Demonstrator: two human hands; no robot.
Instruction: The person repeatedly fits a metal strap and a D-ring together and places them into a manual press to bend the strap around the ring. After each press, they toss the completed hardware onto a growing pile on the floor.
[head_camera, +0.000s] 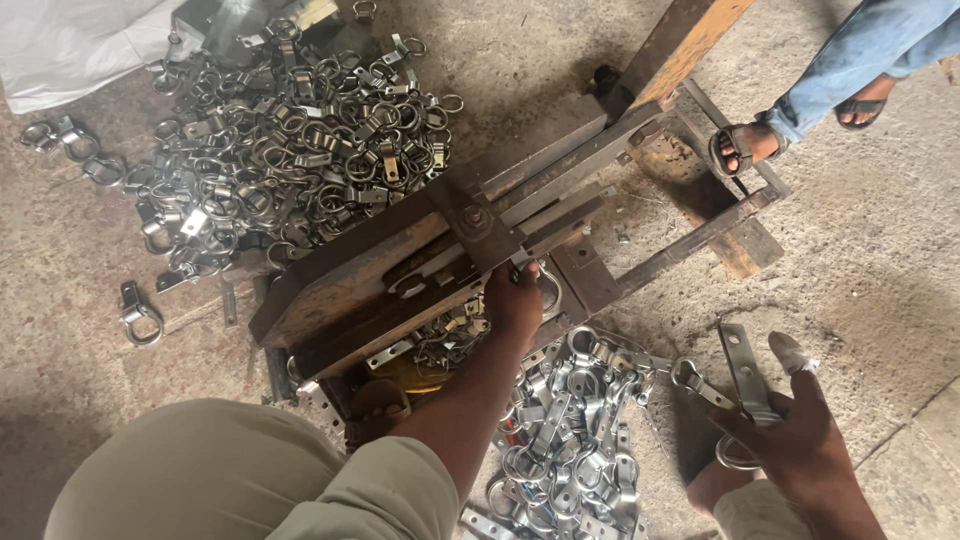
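left hand (512, 300): reached forward, fingers closed on a ring clamp (548, 285) seated at the press jig (470, 225).
ring clamp: at the fingertips, ring bulging right of the grip.
right hand (800, 440): nearer the body, far right of that grip, holding a flat strap bracket (745, 375).
bracket axis: long, running away from the palm, up-left.
loose pile (570, 440): between the hands.

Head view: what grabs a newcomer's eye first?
Two heaps of shiny metal ring clamps: the big heap on the concrete floor at upper left, a smaller heap at lower centre. Between them sits a rusty steel press jig, where the left hand presses a ring part. The right hand, lower right, holds a flat metal strap.
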